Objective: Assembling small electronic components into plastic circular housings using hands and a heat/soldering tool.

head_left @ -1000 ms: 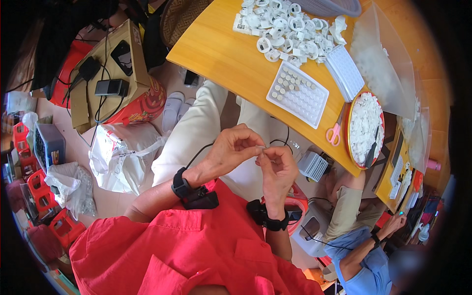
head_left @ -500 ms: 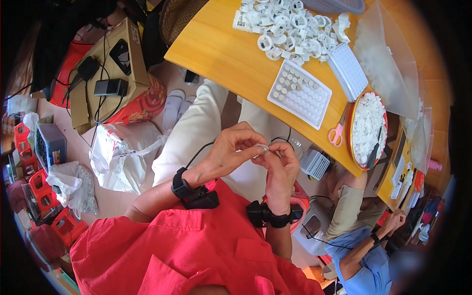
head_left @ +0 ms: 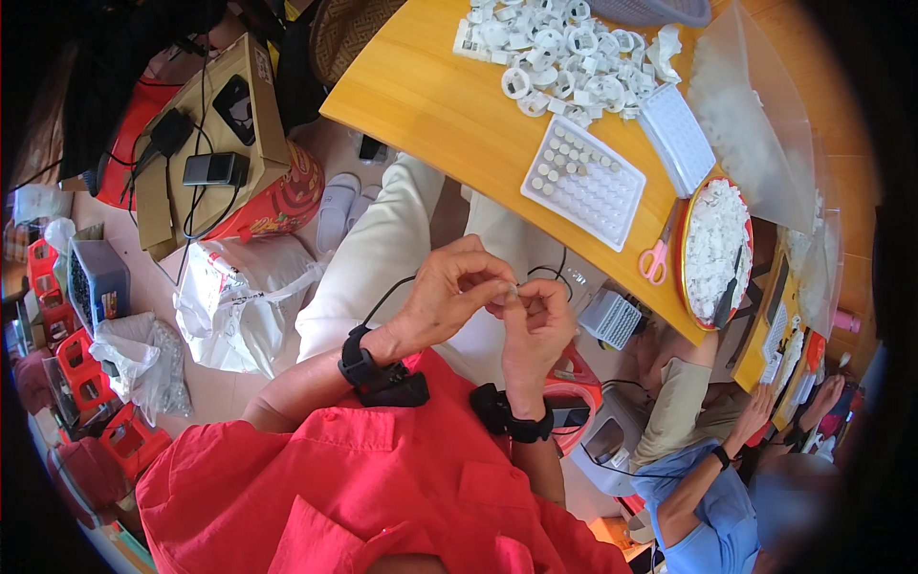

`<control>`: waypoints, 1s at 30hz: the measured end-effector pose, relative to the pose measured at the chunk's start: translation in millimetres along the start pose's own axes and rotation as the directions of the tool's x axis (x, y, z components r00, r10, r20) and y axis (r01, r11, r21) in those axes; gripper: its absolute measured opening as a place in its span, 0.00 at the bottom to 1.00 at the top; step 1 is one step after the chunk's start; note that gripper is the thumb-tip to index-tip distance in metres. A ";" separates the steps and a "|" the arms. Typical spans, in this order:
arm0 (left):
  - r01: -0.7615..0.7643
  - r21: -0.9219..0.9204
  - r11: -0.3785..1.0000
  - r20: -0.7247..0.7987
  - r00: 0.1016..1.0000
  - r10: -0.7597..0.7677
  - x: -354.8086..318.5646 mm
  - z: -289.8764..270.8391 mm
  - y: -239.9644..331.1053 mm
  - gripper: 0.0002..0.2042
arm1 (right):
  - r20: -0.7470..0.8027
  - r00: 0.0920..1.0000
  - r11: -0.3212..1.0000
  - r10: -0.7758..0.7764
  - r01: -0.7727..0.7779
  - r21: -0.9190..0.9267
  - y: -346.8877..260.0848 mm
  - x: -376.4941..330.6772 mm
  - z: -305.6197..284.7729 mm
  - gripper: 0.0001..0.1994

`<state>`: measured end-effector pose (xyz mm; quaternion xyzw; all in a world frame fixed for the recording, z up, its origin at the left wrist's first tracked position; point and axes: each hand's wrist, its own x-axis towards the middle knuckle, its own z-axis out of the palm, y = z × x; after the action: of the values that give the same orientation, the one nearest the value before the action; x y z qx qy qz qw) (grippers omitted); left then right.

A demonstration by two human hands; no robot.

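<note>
My left hand (head_left: pixel 448 295) and my right hand (head_left: pixel 535 330) meet over my lap, fingertips pinched together. Between them is a small white plastic piece (head_left: pixel 514 289), mostly hidden by the fingers. On the wooden table (head_left: pixel 430 105) ahead, a white compartment tray (head_left: pixel 604 216) holds several small round pieces in its far left part. Behind it lies a heap of white ring-shaped plastic parts (head_left: pixel 564 62). To its right is a stack of white trays (head_left: pixel 677 132).
Pink-handled scissors (head_left: pixel 653 262) lie by the table's right edge, beside a red-rimmed dish (head_left: pixel 681 251) of small white bits. A co-worker in blue (head_left: pixel 703 507) sits at right. White plastic bags (head_left: pixel 234 306) and a cardboard box (head_left: pixel 158 206) stand at left.
My right hand has shifted slightly left, and the white piece is more covered by my fingers. The co-worker's hands have moved apart, reaching toward the other table.
</note>
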<state>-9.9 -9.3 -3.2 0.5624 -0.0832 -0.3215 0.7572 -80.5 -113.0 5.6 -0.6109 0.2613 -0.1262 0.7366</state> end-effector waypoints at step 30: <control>0.194 -0.029 0.981 0.136 0.973 -0.188 3.1 -41.4 22.9 0.11 | 0.021 0.874 0.743 -0.485 0.425 -0.518 -175.8 155.4 -68.5 0.09</control>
<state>21.6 25.6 2.1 0.5292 -0.0721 -0.4312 0.7272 35.2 -287.6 131.6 -0.8192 0.1699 -0.2640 0.4800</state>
